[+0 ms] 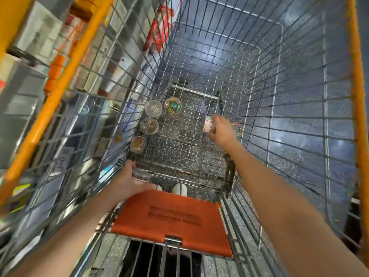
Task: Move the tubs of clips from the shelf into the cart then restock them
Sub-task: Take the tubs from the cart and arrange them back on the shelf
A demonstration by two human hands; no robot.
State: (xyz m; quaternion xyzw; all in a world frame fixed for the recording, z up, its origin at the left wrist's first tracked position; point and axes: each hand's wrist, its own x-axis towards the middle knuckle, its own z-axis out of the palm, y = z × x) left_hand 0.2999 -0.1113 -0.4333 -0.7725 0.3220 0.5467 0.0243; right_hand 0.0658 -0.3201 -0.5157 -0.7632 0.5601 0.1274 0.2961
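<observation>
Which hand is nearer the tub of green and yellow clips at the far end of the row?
Right. The right hand holds another tub just beside the green and yellow tub; the left hand is back at the cart's near end.

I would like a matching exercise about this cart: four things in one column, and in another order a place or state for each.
Things:
1. right hand
2. left hand
3. tub of mixed coloured clips
4. orange seat flap

Places or states:
A. standing on the cart floor
B. near end of the cart, between the arms
C. holding a tub at the near left corner
D. gripping a labelled tub over the cart floor

Pairs: 1-D, 2-C, 3-A, 4-B
</observation>
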